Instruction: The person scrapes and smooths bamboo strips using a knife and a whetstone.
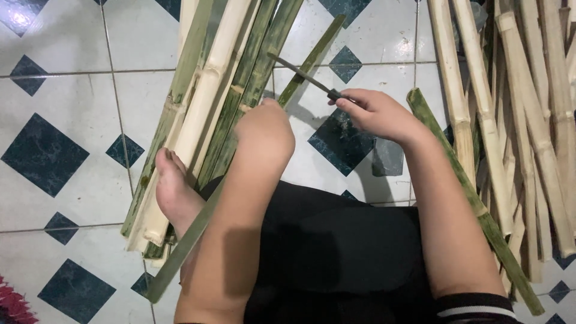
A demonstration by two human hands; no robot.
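Bamboo strip point(303, 67) worked with a knife point(300, 76)

The strip is gripped by the left hand point(264, 129); at 3 o'clock, the knife is clenched in the right hand point(375, 114).

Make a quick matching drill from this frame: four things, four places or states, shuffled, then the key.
Things
1. knife
2. green bamboo strip
3. bare foot
4. pale split bamboo pile

Places or states
A. resting on the bundle of bamboo slats on the tiled floor
B. at the right edge of the view
C. handle in the right hand
D. in the left hand, running under the blade

Pairs: 1-C, 2-D, 3-A, 4-B
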